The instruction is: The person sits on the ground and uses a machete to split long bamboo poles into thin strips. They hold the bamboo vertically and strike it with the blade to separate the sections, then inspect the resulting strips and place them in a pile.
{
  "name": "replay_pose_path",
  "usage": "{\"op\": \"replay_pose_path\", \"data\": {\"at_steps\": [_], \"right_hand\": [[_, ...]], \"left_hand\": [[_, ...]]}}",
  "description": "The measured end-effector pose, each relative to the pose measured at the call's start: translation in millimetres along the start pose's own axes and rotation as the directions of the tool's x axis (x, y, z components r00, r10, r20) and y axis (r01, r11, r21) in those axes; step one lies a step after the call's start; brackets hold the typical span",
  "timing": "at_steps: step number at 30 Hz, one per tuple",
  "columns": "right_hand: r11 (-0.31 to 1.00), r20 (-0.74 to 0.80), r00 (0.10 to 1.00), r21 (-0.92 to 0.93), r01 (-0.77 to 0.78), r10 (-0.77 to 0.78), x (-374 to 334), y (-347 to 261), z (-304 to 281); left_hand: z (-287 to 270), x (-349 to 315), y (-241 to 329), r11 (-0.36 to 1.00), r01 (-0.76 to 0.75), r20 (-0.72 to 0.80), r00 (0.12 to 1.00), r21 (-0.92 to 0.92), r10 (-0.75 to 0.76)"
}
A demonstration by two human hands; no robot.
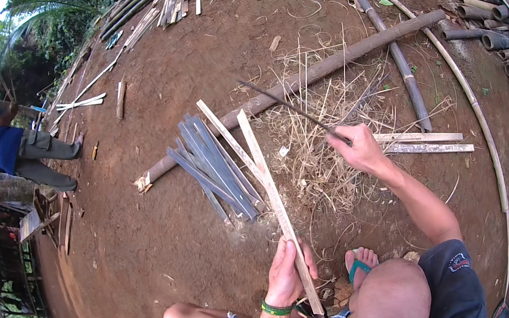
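Well on the near side of the long log [334, 70], a pale, narrow strip [281, 215] slants up from the lap, and here's the danger: a long dark blade [294, 111] hangs to the right of it, apart from the wood. Should a stroke skid along that slim face, I'd fear for the fingers below; a loose grip or a knot could cause it. The strip might twist too, its upper end having no visible support. And look, a sandalled foot [358, 266], farther back from the log than the blade; a dropped knife could find it!

Now the grips! Left hand [287, 271], nearer the body than the log: thumb laid along the strip, fingers curled round it, closed snugly. Right hand [360, 148], on the log's near side: fingers folded tight around the knife's handle, most of it hidden inside that fist.
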State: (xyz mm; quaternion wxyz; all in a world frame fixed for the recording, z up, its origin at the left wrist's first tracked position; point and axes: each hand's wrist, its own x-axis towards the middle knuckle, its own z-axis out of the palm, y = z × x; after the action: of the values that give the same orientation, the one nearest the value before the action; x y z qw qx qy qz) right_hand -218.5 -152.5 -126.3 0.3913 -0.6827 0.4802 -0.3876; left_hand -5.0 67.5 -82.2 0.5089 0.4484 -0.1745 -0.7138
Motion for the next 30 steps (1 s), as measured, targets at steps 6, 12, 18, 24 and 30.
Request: {"op": "replay_pose_path", "data": {"at_steps": [6,12,18,24,30], "right_hand": [[0.979,0.268,0.948,-0.057,0.195,-0.173,-75.3,-23.2,37.5],[0.887,0.258,0.886,-0.160,0.432,-0.385,-84.0,-20.5,49.2],[0.832,0.131,0.872,-0.262,0.490,-0.472,-16.2,10.2,26.3],[0.938,-0.058,0.995,-0.335,-0.091,0.076,61.3,43.4,-32.8],[0.965,-0.228,0.970,-0.225,-0.134,0.081,44.2,26.9,-45.7]], "left_hand": [[10.4,23.4,13.5,0.999,0.038,-0.138,0.990,0.014,-0.036],[15.0,17.7,1.7,0.881,0.002,-0.168,0.982,0.474,0.088],[13.5,-9.4,-8.1,0.890,0.050,-0.190,0.981,0.453,0.042],[12.7,-45.6,-15.5,0.889,0.057,-0.027,0.998,0.454,-0.050],[8.1,-36.9,6.7,0.975,0.196,0.151,0.972,-0.102,-0.180]]}}
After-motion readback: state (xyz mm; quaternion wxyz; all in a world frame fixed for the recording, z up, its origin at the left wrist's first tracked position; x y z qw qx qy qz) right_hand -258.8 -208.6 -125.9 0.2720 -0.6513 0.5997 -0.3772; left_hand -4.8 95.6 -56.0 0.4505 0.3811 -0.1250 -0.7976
